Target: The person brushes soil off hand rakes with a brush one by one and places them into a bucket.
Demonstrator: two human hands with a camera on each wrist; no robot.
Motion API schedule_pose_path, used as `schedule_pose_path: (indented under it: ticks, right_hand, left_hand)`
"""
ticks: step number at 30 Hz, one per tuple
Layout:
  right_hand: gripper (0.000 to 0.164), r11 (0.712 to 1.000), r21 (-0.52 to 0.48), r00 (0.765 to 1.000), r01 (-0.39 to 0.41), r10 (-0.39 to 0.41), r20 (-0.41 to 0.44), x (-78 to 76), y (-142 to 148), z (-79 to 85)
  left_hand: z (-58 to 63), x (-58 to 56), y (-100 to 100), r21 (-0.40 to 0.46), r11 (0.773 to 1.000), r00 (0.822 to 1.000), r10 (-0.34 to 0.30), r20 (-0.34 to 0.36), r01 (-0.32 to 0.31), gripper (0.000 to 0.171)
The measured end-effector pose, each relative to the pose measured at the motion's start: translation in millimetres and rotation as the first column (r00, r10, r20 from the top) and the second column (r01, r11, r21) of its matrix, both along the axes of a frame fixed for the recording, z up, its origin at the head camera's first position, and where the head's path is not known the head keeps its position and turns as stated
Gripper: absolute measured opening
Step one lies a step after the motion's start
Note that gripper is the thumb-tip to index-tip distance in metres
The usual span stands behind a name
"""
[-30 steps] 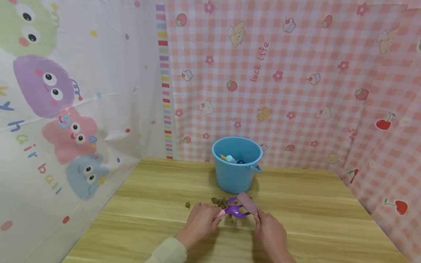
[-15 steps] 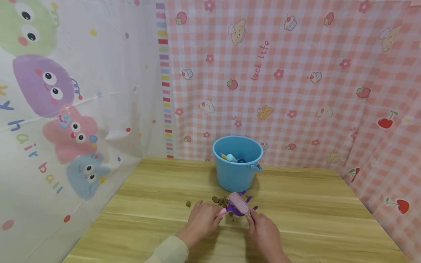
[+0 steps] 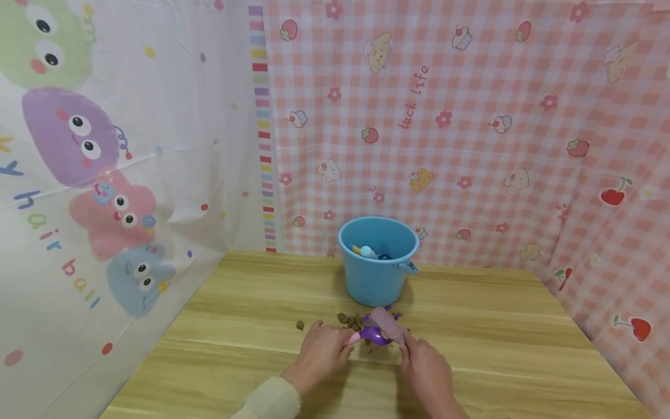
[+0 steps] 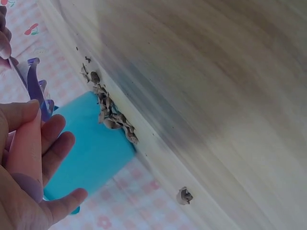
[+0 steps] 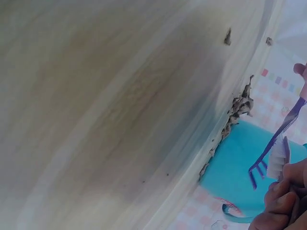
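My left hand point(image 3: 323, 349) holds a small purple hand rake point(image 3: 373, 336) by its pink handle point(image 4: 26, 148), its tines pointing away to the right. A scrubbing brush point(image 3: 387, 325) with a pale pink back is gripped in my right hand point(image 3: 428, 369). White bristles point(image 5: 276, 158) show right against the rake's tines in the right wrist view. The brush head overlaps the rake in the head view, hiding part of the tines. Below them, brown dry crumbs point(image 3: 349, 319) lie scattered on the wooden table point(image 3: 492, 349).
Just behind the rake stands a blue bucket point(image 3: 374, 285) with a few items inside, one with a pale blue round end point(image 3: 365, 251). One stray brown clump point(image 3: 300, 325) lies left of the heap. Pink checked cloth point(image 3: 460, 151) hangs behind the table.
The brush has slid left over the rake and then partly back to the right. The rake has turned, its tines now pointing more to the back right. The bucket has stayed put.
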State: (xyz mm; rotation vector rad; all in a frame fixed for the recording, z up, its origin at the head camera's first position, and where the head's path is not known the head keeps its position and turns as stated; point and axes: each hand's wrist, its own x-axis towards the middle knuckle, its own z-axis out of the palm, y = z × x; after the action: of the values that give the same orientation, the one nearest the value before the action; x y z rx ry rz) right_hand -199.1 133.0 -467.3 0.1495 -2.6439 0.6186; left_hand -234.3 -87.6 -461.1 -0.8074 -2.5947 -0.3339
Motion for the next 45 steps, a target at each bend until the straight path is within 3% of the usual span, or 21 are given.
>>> schedule_pose_path:
  ticks: [6, 11, 17, 31, 45]
  right_hand:
    - [0.026, 0.999, 0.004, 0.998, 0.039, -0.039, -0.053, -0.8, 8.2, -3.6]
    - [0.029, 0.998, -0.052, 0.997, -0.023, 0.018, -0.079, 1.3, 2.3, 0.1]
    - [0.029, 0.992, -0.09, 0.996, -0.085, 0.082, -0.037, 4.6, -8.7, 3.8]
    - [0.027, 1.0, -0.008, 1.0, 0.01, -0.01, 0.005, 4.8, -7.4, 2.2]
    - [0.031, 0.999, 0.039, 1.0, 0.022, -0.022, -0.005, 3.9, -7.0, 0.7]
  left_hand:
    - [-0.6, -0.1, -1.7, -0.006, 1.0, 1.0, -0.002, 0.008, 0.002, 0.01]
    - [-1.4, -2.3, -3.2, 0.003, 1.0, 1.0, -0.006, -0.02, 0.006, 0.009]
    - [1.4, -4.0, -3.0, 0.007, 1.0, 0.998, -0.01, -0.058, 0.011, 0.011]
    - [-1.4, -3.0, -1.8, -0.016, 1.0, 0.998, -0.003, -0.055, 0.002, 0.012]
    - [-3.6, -3.7, -1.5, -0.008, 1.0, 0.998, 0.001, -0.056, -0.002, 0.011]
